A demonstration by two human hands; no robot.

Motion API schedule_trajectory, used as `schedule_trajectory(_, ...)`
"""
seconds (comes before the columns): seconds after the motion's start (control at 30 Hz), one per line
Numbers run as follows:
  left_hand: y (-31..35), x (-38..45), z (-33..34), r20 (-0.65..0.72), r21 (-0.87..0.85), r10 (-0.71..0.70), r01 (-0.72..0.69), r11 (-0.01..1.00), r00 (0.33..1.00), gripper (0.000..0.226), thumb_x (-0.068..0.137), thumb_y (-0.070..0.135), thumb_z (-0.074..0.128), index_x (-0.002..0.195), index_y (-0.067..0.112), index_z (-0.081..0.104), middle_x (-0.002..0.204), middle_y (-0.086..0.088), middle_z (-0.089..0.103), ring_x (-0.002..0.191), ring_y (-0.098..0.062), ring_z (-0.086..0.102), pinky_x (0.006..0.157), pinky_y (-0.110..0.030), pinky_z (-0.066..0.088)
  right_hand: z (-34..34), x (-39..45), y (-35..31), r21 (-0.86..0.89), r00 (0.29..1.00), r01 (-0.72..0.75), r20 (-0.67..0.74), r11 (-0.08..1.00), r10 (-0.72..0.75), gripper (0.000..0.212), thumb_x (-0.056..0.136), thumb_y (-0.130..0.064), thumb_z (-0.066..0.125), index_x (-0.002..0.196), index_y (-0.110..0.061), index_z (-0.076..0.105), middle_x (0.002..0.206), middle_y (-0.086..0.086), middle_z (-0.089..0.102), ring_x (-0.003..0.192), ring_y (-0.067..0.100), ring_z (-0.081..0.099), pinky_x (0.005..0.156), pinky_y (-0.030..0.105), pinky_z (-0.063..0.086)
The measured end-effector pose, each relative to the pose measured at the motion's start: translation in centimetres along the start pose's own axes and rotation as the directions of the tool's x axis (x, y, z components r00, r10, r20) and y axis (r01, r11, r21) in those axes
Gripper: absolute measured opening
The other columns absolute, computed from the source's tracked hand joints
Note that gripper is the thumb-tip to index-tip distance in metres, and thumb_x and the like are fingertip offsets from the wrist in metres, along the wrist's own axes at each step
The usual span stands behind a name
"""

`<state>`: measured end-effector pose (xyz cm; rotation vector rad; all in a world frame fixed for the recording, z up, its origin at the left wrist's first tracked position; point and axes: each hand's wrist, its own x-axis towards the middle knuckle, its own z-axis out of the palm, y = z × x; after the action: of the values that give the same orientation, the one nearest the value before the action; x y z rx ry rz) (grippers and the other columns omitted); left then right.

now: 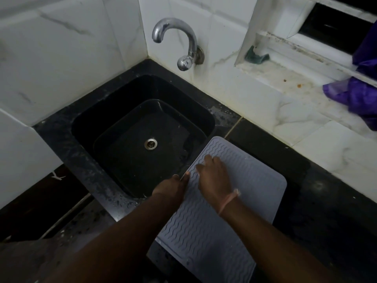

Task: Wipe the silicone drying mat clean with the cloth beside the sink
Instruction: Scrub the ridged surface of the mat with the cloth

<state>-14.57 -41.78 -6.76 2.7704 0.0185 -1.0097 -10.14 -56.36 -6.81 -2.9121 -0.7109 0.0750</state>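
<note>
Black stone worktop [306, 201] all round, with a black sink [142, 137] sunk into it on the left and a chrome tap [175, 41] poking out of the white marble-look tiles above. Sink's got a steel drain [151, 143] in the middle and water drops on the rim.

Moving right from my view: the left hand [173, 186] sits at the left edge of the grey silicone mat [248, 180], thumb and fingertips pinching that edge right where it meets the sink's rim. The right hand [214, 176] is just beside it, laid on top of the mat with fingers bent down and pressing on the wavy ridges. I can't tell if anything's tucked under it. There's a pinkish band [229, 202] on that wrist.

The mat lies flat on the worktop, its left edge hanging slightly over the sink.

Far right, a purple cloth [355, 94] is bunched on the grubby window ledge [285, 78], well apart from both hands. A green scrubber [256, 56] sits at the back of the ledge.
</note>
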Motion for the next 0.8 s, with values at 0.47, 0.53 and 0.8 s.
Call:
schedule_trajectory(0.47,-2.1,-1.9,0.9,-0.071,-0.133,0.067,-0.076,0.988,0.995,0.079,0.101,0.029,0.057,0.161,0.039,0.006,0.159,-0.016,0.025,0.13,-0.03,0.049,0.101,-0.04,0.051,-0.3,3.7,3.2,-0.096,0.992,-0.126,-0.034,0.987,0.124,0.025,0.089,-0.017,0.066,0.113,-0.016,0.072,0.125,0.01,0.058,0.112,0.028,0.053,0.095,0.04,0.047)
schedule_trajectory(0.53,-2.6,-2.4,1.4,-0.153,-0.188,0.055,-0.084,0.979,0.987,0.066,0.104,0.027,0.053,0.16,0.036,0.02,0.153,-0.013,0.032,0.124,-0.025,0.054,0.097,-0.034,0.052,-0.2,2.2,1.9,-0.069,0.994,-0.106,-0.029,0.992,0.104,0.025,0.087,-0.016,0.068,0.112,-0.016,0.073,0.127,0.01,0.057,0.113,0.028,0.052,0.097,0.041,0.047)
schedule_trajectory(0.8,-2.6,-3.1,1.6,-0.293,-0.344,-0.062,-0.044,0.938,0.954,0.035,0.097,0.011,0.06,0.129,0.023,0.055,0.12,-0.006,0.054,0.107,-0.027,0.063,0.089,-0.039,0.055,1.2,-4.4,-3.8,-0.001,0.991,0.134,0.017,0.991,-0.134,0.015,0.087,-0.013,0.061,0.098,-0.013,0.072,0.105,0.007,0.058,0.095,0.026,0.053,0.079,0.039,0.047)
